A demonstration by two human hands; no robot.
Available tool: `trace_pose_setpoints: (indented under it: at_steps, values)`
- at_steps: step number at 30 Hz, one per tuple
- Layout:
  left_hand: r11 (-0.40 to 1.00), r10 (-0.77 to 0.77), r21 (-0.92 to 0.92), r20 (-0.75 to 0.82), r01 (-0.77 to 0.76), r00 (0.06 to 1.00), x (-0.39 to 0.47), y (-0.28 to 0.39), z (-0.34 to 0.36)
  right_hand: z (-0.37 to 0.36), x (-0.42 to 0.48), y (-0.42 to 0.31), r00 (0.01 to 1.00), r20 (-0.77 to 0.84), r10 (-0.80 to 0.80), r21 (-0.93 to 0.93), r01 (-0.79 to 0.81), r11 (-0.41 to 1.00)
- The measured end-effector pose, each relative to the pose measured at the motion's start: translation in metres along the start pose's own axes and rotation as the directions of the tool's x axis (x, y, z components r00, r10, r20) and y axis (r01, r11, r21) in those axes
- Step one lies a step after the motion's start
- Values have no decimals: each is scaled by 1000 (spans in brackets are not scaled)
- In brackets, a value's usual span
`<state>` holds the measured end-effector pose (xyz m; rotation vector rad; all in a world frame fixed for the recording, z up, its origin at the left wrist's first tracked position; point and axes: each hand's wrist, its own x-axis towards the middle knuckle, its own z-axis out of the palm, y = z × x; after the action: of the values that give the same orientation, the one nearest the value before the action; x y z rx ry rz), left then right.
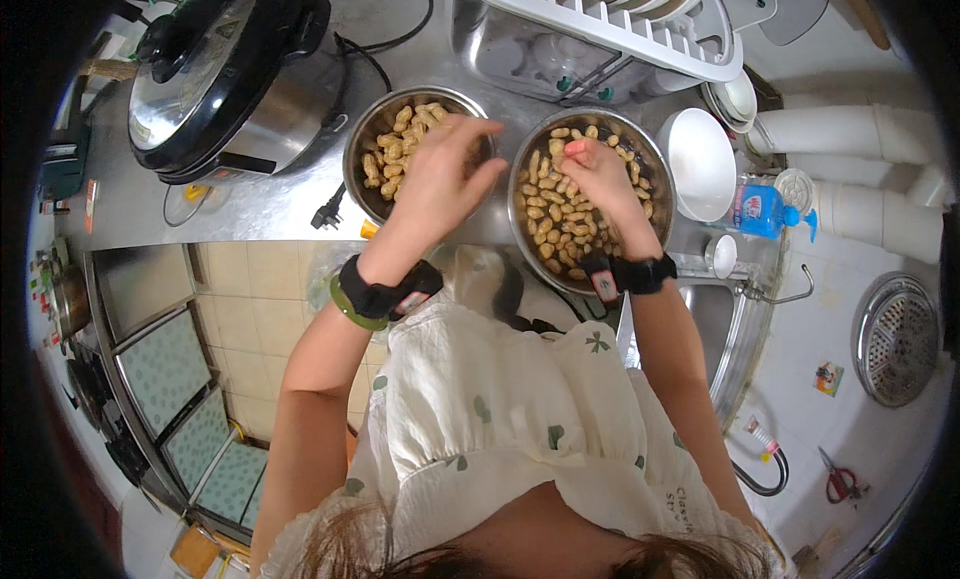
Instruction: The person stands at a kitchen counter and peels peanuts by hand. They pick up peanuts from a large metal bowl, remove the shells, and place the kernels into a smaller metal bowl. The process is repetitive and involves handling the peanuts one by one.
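My left hand is over the right side of a stainless steel bowl, its fingers apart and nothing visible in them. Unshelled peanuts are heaped in that bowl. To its right stands a wider stainless steel bowl, with more unshelled peanuts spread across it. Above this second bowl is my right hand, fingers curled together near its upper middle. A pink-red spot shows at those fingertips; whether it is a fingertip or a held thing is unclear. Black bands circle both wrists.
An electric pressure cooker stands left on the steel counter, its plug near the left bowl. Right are a white bowl, a blue pump bottle, a small white cup and a sink. A dish rack stands behind.
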<state>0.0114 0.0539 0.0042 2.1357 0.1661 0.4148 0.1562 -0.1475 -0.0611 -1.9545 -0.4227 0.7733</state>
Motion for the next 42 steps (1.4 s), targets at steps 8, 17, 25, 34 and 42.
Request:
trace_pose_setpoints:
  at_steps: [8, 17, 25, 34, 42]
  values:
    - [910, 221, -374, 71, -179, 973, 26, 23, 60, -17, -62, -62, 973, 133, 187, 728, -224, 648]
    - [887, 157, -455, 130, -82, 979, 39, 36, 78, -39, -77, -52, 988, 154, -7, 573, -83, 816]
    - [791, 84, -611, 164, 34, 983, 39, 47, 93, -38, -77, -54, 979, 201, -7, 571, -112, 813]
    - [915, 67, -395, -66, -88, 996, 27, 56, 105, -36, -76, -34, 964, 252, -81, 526, -67, 848]
    - [800, -166, -559, 138, 215, 976, 19, 58, 101, -34, -76, -34, 965, 257, -44, 534, -104, 839]
